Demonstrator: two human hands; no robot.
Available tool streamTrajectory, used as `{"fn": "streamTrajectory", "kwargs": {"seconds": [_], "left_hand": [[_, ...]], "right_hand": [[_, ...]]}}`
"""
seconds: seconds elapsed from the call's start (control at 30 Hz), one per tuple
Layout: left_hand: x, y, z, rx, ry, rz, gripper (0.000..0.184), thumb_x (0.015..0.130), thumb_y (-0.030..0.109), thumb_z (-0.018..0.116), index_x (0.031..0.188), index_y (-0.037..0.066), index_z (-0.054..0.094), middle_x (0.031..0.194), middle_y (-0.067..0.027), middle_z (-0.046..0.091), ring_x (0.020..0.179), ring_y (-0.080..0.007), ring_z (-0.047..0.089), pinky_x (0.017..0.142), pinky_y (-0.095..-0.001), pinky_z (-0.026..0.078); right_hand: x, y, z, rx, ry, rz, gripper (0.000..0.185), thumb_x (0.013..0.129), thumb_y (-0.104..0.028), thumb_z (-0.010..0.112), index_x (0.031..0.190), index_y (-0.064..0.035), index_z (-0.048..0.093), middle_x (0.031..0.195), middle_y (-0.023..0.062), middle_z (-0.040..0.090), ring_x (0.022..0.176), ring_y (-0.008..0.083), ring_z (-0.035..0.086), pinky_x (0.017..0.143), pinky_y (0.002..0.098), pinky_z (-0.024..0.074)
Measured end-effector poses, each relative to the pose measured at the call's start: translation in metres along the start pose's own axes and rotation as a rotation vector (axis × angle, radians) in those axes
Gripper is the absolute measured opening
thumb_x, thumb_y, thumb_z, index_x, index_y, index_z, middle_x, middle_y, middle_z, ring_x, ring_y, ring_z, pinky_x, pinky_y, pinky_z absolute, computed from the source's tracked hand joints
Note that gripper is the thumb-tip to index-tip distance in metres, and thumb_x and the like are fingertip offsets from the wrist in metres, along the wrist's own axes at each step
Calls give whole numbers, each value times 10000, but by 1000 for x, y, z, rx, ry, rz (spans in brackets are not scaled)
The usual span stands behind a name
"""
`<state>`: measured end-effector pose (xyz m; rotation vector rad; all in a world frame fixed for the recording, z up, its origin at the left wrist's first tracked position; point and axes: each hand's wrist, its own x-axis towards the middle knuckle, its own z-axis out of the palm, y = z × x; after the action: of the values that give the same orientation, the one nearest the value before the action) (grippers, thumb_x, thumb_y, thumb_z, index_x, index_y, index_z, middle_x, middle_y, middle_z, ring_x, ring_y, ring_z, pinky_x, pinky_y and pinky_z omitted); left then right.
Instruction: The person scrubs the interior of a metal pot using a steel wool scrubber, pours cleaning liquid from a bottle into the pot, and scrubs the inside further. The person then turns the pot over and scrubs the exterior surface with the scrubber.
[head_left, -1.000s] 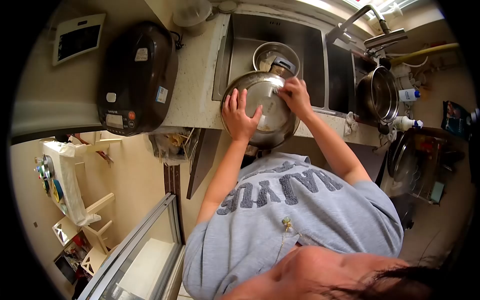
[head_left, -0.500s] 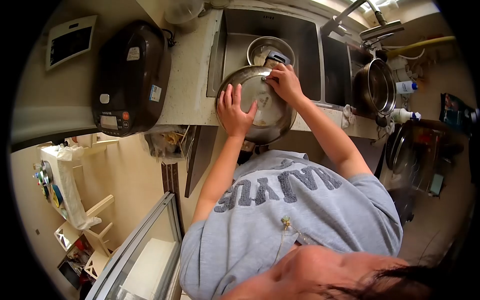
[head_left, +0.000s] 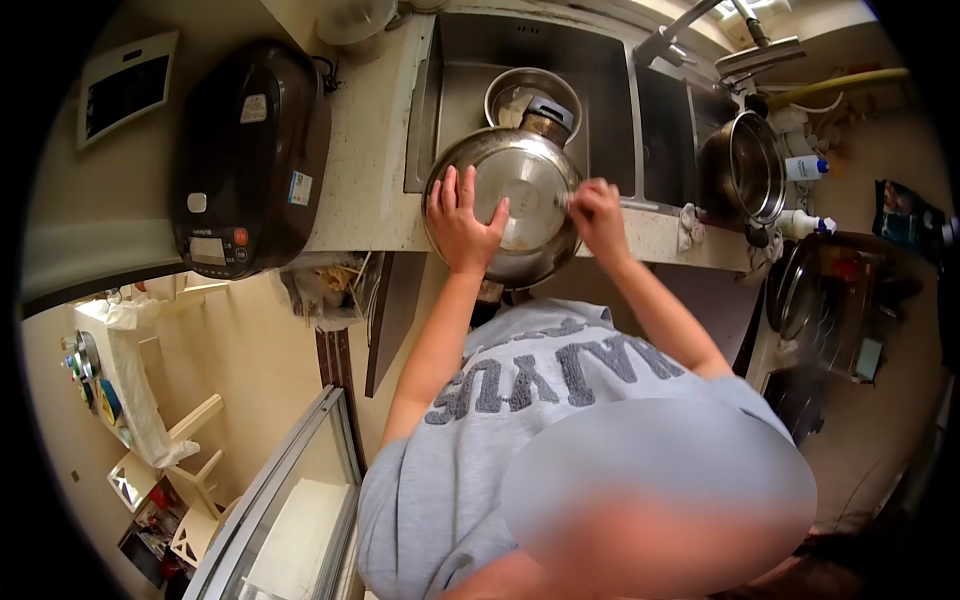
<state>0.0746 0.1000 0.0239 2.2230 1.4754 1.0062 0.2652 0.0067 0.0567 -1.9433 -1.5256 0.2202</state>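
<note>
An upturned steel pot point(head_left: 530, 215) lies bottom-up across the front edge of the sink, with one handle point(head_left: 547, 112) pointing to the back and another toward my body. My left hand point(head_left: 465, 225) rests flat on the left part of its bottom, fingers spread. At the pot's right rim is my right hand point(head_left: 598, 215), its fingers pinched and slightly blurred. Something small may be between those fingertips, but I cannot make it out. Behind the pot, a round metal bowl point(head_left: 505, 85) sits in the sink, partly covered by the pot and its handle.
The steel sink point(head_left: 610, 130) has a faucet point(head_left: 665, 45) at its back right. A dark rice cooker point(head_left: 255, 150) stands on the left counter. To the right are a deep steel pot point(head_left: 745, 170), bottles point(head_left: 803, 168) and a cloth point(head_left: 690, 228). A glass sliding door point(head_left: 290, 500) is at lower left.
My right hand has moved from the far part of the pot's bottom to its right rim, nearer my body. My left hand stays spread on the pot.
</note>
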Motion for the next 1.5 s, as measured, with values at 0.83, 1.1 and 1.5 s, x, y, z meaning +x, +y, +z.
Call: {"fn": "streamTrajectory", "kwargs": {"seconds": [0.83,1.1,1.5], "left_hand": [[-6,-4,4,19,-28,9,505,801,364,580,1253,147,524,1310,-115,467,1181,-346,414,987,-462,336],[-4,-19,6,-78,-29,4,436,850,296,554,1256,140,525,1317,-119,456,1165,-346,430,1007,-430,326],[5,41,-32,30,-245,212,396,657,80,645,1043,56,563,1102,-149,536,1089,-347,469,930,-423,395]], "right_hand": [[6,-43,10,-147,125,-133,34,704,-82,634,727,-104,647,825,29,559,834,252,489,707,343,451],[19,-72,41,200,-84,-19,113,823,-151,591,815,-68,668,955,113,568,900,312,474,798,367,424],[58,-24,33,167,-52,-29,336,899,-243,515,1187,-74,541,1083,93,622,1026,242,548,871,363,434]]}}
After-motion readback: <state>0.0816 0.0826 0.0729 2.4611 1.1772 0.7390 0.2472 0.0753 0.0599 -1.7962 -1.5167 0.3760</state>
